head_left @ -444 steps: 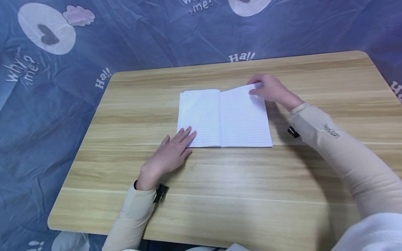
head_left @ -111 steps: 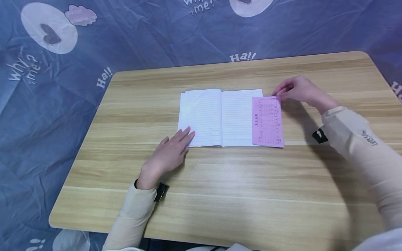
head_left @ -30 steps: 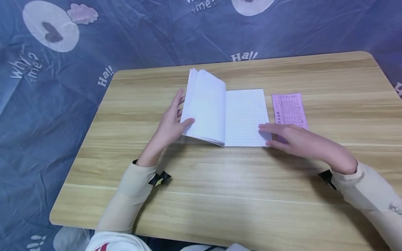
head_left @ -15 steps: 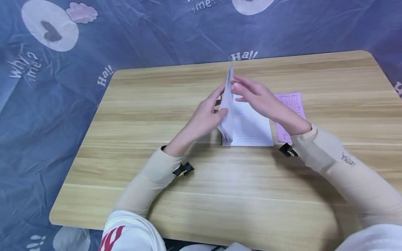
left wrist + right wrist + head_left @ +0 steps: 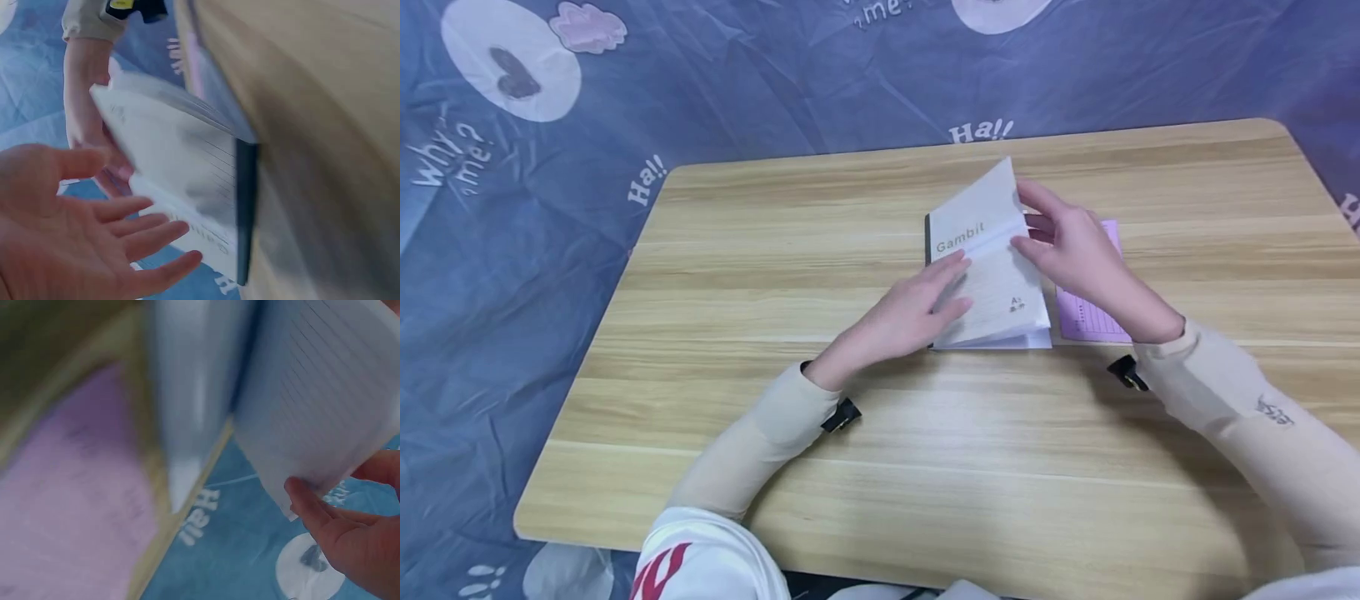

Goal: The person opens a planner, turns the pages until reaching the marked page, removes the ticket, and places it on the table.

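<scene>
The notebook (image 5: 981,283) stands half closed near the middle of the table, its white "Gambit" cover facing up and tilted, dark spine on the left. My right hand (image 5: 1075,250) pinches the raised right edge of the cover and pages, thumb on the cover and fingers behind. In the right wrist view the lined inner page (image 5: 325,381) shows above the fingers. My left hand (image 5: 902,317) has its fingers spread in front of the cover; the left wrist view shows that palm (image 5: 75,244) holding nothing. Right of the notebook lies a pink printed slip (image 5: 1086,321), partly hidden by my right hand.
The wooden table (image 5: 737,275) has rounded corners, its far edge just beyond the notebook. A blue patterned cloth (image 5: 760,75) hangs behind it and along the left side. A black clip-like piece (image 5: 841,415) sits at my left wrist, another (image 5: 1126,372) at the right.
The pink slip has come off the right page onto the table. My left hand swung the left half rightward; my right hand now holds its edge, and my left hand has released it.
</scene>
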`<state>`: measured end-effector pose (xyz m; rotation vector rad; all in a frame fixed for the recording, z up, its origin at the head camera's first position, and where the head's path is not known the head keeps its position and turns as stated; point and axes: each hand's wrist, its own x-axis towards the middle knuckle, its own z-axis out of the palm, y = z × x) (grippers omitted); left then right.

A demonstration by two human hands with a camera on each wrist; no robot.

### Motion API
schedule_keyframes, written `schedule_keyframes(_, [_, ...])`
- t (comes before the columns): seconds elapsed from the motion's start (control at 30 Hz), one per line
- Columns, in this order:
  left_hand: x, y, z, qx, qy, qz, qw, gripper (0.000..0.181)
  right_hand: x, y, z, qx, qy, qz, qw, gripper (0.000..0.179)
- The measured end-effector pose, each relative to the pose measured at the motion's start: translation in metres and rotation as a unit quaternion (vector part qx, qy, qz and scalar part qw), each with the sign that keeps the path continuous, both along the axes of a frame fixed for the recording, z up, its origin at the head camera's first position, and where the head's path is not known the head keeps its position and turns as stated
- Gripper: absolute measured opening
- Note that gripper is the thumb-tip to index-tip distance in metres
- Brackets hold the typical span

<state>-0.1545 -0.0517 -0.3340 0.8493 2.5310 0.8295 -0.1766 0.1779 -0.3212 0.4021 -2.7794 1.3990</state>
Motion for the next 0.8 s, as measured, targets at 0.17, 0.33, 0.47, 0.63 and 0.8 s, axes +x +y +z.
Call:
schedule_keyframes(0.17, [0.004,-0.004,-0.014,-0.133,0.029,-0.045,0.9897,0.061,0.009,0.017,-0.022,0.079,0.042,0.015,0.9958,0.071])
schedule_keyframes(0.33, [0.007,-0.002,-0.022,-0.209,0.047,-0.052,0.9754,0.064,0.02,0.024,-0.037,0.166,0.06,0.083,0.9809,0.075])
schedule_keyframes(0.47, [0.008,-0.001,-0.023,-0.234,0.058,-0.054,0.9689,0.065,0.026,0.024,-0.041,0.204,0.023,0.139,0.9688,0.068])
schedule_keyframes(0.63, [0.009,0.0,-0.023,-0.239,0.063,-0.062,0.967,0.068,0.028,0.022,-0.041,0.226,0.012,0.169,0.9594,0.057])
schedule_keyframes(0.8, [0.007,-0.014,-0.022,-0.196,0.041,-0.062,0.9778,0.07,0.033,0.033,-0.036,0.215,0.042,0.147,0.9646,0.058])
